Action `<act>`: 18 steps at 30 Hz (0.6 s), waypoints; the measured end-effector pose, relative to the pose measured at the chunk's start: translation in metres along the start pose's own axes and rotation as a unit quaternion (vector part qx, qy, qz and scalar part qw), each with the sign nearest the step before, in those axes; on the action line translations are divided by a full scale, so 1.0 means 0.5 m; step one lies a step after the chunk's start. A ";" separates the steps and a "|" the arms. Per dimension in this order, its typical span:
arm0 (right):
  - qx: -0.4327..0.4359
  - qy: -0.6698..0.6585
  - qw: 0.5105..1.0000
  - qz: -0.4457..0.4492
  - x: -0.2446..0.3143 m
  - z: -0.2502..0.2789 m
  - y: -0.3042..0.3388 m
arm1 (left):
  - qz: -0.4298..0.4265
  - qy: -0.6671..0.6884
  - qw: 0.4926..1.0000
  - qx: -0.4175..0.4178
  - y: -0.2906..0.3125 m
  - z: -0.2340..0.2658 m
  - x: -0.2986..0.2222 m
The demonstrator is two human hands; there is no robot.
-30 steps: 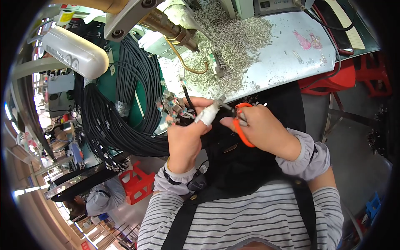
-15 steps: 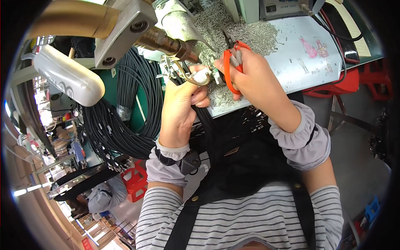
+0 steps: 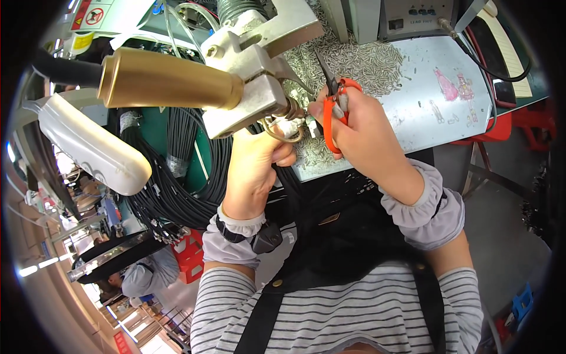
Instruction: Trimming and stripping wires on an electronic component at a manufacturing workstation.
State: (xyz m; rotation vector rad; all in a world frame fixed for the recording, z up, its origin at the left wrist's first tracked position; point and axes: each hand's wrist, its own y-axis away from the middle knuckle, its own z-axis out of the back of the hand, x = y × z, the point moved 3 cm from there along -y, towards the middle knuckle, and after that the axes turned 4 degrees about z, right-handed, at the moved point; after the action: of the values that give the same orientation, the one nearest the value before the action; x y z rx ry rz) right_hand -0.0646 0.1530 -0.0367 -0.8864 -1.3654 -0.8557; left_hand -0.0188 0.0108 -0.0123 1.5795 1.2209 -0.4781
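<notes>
My right hand point(image 3: 365, 124) is closed round a pair of orange-handled scissors point(image 3: 333, 109), its dark blades pointing away from me. The thumb and forefinger of that hand come up to a small pale connector point(image 3: 313, 127), and whether they touch it is hard to make out. My left hand point(image 3: 254, 162) is curled beside it, gripping black cable point(image 3: 289, 183) that hangs below the fingers. Just over the left fingertips sits a soldering iron with a gold-coloured handle point(image 3: 171, 79), held in a metal clamp block point(image 3: 247, 88). A curved brass-coloured tube point(image 3: 283, 135) loops by its tip.
Many small silvery metal pieces point(image 3: 371, 65) lie heaped on the pale worktop point(image 3: 418, 124). A grey control box point(image 3: 418, 20) stands at the back. Coils of black cable point(image 3: 177, 200) fill the left side, under a white lamp-like arm point(image 3: 94, 144). Red stools point(image 3: 191, 256) stand beyond.
The soldering iron and its clamp now appear farther right and lower, covering more of the space above my left hand. Both hands keep nearly the same place and grip; the whole view has shifted slightly.
</notes>
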 end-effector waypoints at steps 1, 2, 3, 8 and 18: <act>0.000 0.000 1.000 0.000 -0.001 -0.002 0.000 | 0.002 0.003 1.000 0.002 0.001 0.001 0.000; -0.007 -0.018 1.000 -0.002 -0.003 -0.004 0.001 | 0.001 0.004 1.000 0.001 0.001 0.001 0.000; -0.015 -0.037 0.999 -0.004 -0.004 -0.006 0.001 | 0.000 0.002 1.000 0.005 0.000 0.002 -0.001; -0.027 -0.037 0.999 0.006 -0.001 -0.005 0.003 | 0.024 -0.009 1.000 0.008 0.001 -0.001 -0.007; -0.003 -0.076 0.997 -0.020 0.036 0.013 0.056 | -0.064 -0.021 0.984 -0.164 0.076 -0.005 0.040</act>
State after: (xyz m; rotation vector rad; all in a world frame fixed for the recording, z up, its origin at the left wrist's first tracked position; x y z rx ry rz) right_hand -0.0415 0.1712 -0.0194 -0.9459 -1.5184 -0.8369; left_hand 0.0217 0.0246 -0.0090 1.2122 1.3003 -0.3689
